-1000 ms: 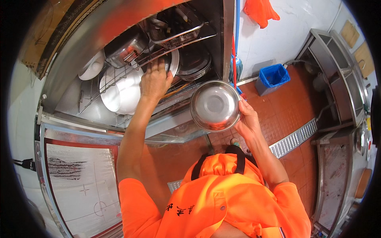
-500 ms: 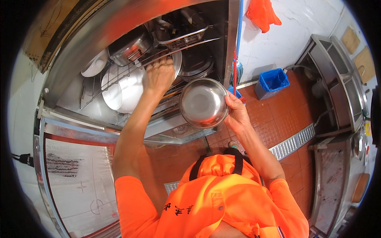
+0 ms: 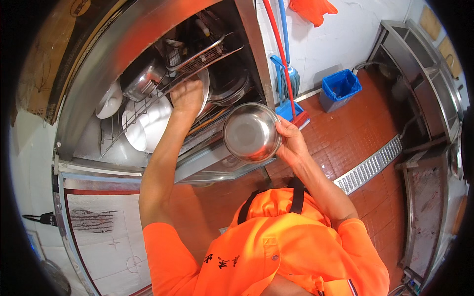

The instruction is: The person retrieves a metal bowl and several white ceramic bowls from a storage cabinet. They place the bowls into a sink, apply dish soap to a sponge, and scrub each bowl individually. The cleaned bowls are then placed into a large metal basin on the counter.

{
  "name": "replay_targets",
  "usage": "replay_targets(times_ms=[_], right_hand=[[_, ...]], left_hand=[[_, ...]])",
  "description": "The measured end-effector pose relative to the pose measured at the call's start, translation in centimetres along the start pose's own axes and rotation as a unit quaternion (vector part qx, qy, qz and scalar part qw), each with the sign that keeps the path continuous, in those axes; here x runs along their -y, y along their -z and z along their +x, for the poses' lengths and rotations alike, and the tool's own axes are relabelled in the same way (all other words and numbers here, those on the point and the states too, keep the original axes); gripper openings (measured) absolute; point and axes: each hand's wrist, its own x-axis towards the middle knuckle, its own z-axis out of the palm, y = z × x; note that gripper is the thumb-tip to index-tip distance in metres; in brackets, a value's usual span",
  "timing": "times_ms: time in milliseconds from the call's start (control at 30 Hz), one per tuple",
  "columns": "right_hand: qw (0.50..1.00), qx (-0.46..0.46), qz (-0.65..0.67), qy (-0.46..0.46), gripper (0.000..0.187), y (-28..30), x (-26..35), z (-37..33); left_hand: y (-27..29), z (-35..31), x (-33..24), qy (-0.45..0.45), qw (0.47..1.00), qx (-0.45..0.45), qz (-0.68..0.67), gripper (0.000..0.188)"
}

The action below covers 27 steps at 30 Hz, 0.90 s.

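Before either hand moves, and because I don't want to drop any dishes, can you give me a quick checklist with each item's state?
1. Metal bowl held at its rim by the right hand: ok.
2. Left hand out of the cabinet: not ok, it reaches inside.
3. Left fingers firm on a dish: cannot tell, their tips are hidden.
4. Left hand clear of the wire shelf: cannot tell.
5. Blue-lined bin apart from both hands: ok.

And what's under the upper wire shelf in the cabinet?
White dishes and, right of the left hand, a pale round rim and a dark round vessel. The hand covers whatever lies beyond it; the cabinet's back is too dark.
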Motion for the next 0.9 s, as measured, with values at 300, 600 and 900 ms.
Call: replay_targets(times_ms=[300, 600, 900], right_hand=[[1.0, 0.015, 0.007, -0.01, 0.039, 0.4, 0.2, -0.2], [0.999, 0.032, 0.003, -0.022, 0.04, 0.1, -0.1, 0.6], [0.999, 0.031, -0.004, -0.017, 0.036, 0.3, -0.7, 2.0]], left_hand=[[0.4, -0.3, 1.3, -0.072, 0.986, -0.149, -0.017, 0.014], [2.2, -2.0, 0.5, -0.098, 0.981, -0.166, -0.004, 0.014], [4.6, -2.5, 0.3, -0.187, 0.937, -0.293, -0.021, 0.016]])
